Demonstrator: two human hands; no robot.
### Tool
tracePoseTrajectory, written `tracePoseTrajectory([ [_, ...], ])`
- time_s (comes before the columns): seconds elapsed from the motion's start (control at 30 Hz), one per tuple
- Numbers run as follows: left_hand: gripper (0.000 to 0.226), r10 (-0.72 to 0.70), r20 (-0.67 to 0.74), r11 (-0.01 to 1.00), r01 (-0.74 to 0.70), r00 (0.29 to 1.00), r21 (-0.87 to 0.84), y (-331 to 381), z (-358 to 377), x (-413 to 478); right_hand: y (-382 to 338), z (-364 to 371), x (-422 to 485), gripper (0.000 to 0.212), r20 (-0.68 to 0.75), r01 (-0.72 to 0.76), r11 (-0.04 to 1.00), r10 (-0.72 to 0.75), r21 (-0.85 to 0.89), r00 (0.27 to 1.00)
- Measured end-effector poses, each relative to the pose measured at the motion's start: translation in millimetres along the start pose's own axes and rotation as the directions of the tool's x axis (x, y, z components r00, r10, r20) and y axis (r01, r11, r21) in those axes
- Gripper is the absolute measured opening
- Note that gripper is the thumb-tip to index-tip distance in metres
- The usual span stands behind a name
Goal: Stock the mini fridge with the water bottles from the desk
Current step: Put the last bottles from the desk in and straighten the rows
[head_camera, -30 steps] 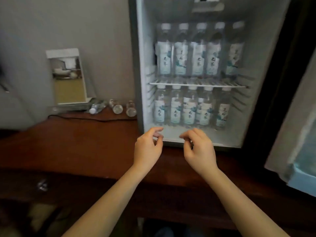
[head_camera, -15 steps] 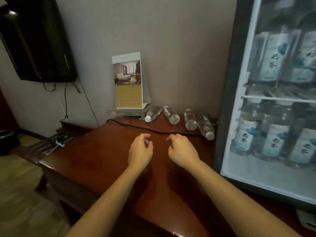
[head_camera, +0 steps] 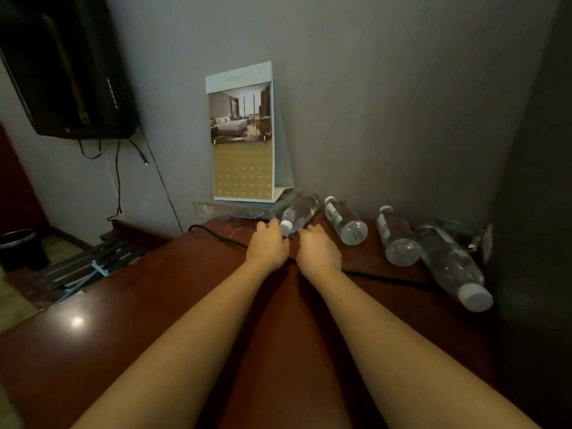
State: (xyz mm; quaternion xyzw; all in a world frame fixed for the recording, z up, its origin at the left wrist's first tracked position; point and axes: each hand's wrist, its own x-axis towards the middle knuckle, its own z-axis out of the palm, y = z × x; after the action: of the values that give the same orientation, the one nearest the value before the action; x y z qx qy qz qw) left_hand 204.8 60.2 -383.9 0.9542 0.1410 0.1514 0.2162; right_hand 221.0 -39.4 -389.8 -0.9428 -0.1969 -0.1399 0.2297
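Several clear water bottles lie on their sides at the back of the red-brown desk [head_camera: 148, 308]. The leftmost bottle [head_camera: 301, 210] points its white cap toward me. My left hand [head_camera: 267, 244] reaches it, fingertips touching the cap, fingers loosely curled and not closed around it. My right hand [head_camera: 318, 249] lies just right of the cap, fingers beside the bottle's neck, holding nothing. To the right lie a second bottle [head_camera: 345, 221], a third bottle [head_camera: 396, 239] and a larger-looking one [head_camera: 452, 267] nearest the fridge's dark side [head_camera: 532, 212]. The fridge's inside is out of view.
A desk calendar [head_camera: 243, 134] stands against the wall behind the bottles, on a clear tray [head_camera: 223, 209]. A black cable [head_camera: 216, 236] runs across the desk under my hands. A wall TV [head_camera: 68, 66] hangs at upper left, and a dark bin [head_camera: 18, 246] stands on the floor.
The view has swung left from the open fridge to the desk. Both hands have moved forward across the desk to the leftmost bottle's cap.
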Motion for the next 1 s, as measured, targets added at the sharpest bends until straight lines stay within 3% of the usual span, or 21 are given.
tracePoseTrajectory([
  [0.17,0.046,-0.073,-0.028,0.993,0.071,0.997,-0.092,5,21,40,18,7,11,0.048,0.063,-0.006,0.999,0.010,-0.054,0.998],
  [0.37,0.050,-0.183,-0.113,0.982,0.175,0.977,-0.077,8,29,51,32,-3,13,0.037,-0.037,-0.033,0.999,0.032,-0.032,0.999],
  [0.6,0.048,-0.176,-0.077,0.984,0.173,0.981,-0.045,13,14,37,28,0,-4,0.031,-0.089,-0.070,0.998,0.070,0.002,0.994],
  [0.83,0.035,-0.152,-0.192,0.953,0.092,0.970,-0.288,18,-29,2,17,-16,-26,0.074,0.008,-0.045,0.997,0.044,0.067,0.999],
  [1.0,0.030,0.019,-0.257,0.944,-0.102,0.966,-0.314,18,-86,-27,6,-35,-48,0.092,0.043,-0.064,0.981,0.057,0.184,0.997],
])
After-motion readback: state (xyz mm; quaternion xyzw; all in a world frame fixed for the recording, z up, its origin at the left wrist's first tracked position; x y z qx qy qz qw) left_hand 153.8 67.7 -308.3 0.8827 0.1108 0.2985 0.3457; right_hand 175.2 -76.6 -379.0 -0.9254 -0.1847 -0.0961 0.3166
